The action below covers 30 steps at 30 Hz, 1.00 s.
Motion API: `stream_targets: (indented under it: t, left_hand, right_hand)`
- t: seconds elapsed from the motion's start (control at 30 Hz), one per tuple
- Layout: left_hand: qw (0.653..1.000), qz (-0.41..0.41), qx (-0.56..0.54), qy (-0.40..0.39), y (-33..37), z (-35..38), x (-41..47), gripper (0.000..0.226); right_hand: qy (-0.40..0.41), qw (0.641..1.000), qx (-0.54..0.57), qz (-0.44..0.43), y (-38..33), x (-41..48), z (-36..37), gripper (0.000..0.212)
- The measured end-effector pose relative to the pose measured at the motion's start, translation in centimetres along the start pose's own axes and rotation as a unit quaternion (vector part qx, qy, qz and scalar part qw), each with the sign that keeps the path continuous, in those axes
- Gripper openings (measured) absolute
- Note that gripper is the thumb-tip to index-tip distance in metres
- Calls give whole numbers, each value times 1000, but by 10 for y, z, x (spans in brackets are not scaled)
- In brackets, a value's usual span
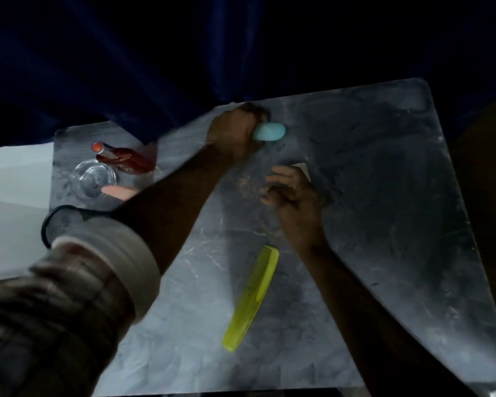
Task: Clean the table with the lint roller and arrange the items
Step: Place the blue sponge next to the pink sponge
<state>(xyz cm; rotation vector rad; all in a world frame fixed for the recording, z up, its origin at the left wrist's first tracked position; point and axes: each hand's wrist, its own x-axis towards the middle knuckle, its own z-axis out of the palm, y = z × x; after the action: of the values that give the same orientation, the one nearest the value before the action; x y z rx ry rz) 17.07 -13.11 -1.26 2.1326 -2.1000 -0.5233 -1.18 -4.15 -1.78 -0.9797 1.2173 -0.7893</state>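
Observation:
My left hand point(235, 133) is closed around the light blue lint roller point(269, 132) near the far edge of the grey marbled table point(384, 196); only the roller's blue end shows past my fist. A little nearer, my right hand point(292, 193) rests on the tabletop with fingers apart, and a pale scrap of paper point(304, 168) pokes out beyond its fingertips. A yellow-green comb point(254, 296) lies diagonally on the table close to me, below my right hand.
At the table's far left stand a clear glass bowl point(93, 179), a dark red object with an orange cap point(121, 159), a pink item point(118, 191) and a black mesh object point(60, 222), partly hidden by my left sleeve. Dark blue curtain hangs behind.

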Motion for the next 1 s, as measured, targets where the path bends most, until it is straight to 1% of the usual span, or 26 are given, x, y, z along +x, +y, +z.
stream_targets:
  t: [0.1, 0.13, 0.2, 0.27, 0.3, 0.4, 0.47, 0.53, 0.63, 0.8, 0.87, 0.93, 1.0]
  left_hand:
    - [987, -72, -105, 98, 14, 12, -48, 53]
    - [981, -88, -129, 116, 17, 17, -68, 56]
    - [963, -132, -177, 155, 16, 25, -112, 56]
    - [941, -181, -207, 197, 10, 34, -156, 55]
    - [933, -202, -213, 208, 6, 39, -178, 55]
    - [901, -269, -246, 235, -13, 56, -237, 54]
    - [873, -303, -283, 256, -28, 66, -270, 55]
    - [844, -307, -335, 285, -39, 73, -297, 56]
    - [786, -308, -414, 342, -48, 77, -319, 60]
    - [714, -331, -481, 386, -65, 72, -315, 65]
    - [695, -331, -508, 387, -71, 72, -309, 69]
    - [692, -326, -513, 390, -75, 69, -305, 73]
    - [698, -308, -511, 397, -81, 69, -302, 71]
  right_hand:
    - [4, 999, 31, 6, -9, 1, 7, 27]
    - [-4, 1000, 13, 3, -10, 2, 10, 25]
    - [-35, 995, -91, -12, -8, 1, 18, 29]
    - [-75, 971, -221, -45, -2, -6, 30, 28]
    - [-99, 956, -267, -69, 2, -13, 37, 28]
    - [-188, 917, -329, -127, 19, -37, 67, 26]
    - [-226, 895, -348, -165, 30, -55, 90, 24]
    - [-232, 888, -349, -188, 40, -68, 112, 26]
    - [-238, 889, -339, -197, 50, -80, 143, 29]
    - [-232, 876, -360, -221, 53, -77, 190, 30]
    - [-224, 870, -375, -229, 52, -71, 203, 30]
    - [-217, 864, -385, -240, 51, -65, 213, 32]
    - [-213, 863, -389, -242, 52, -61, 218, 33]
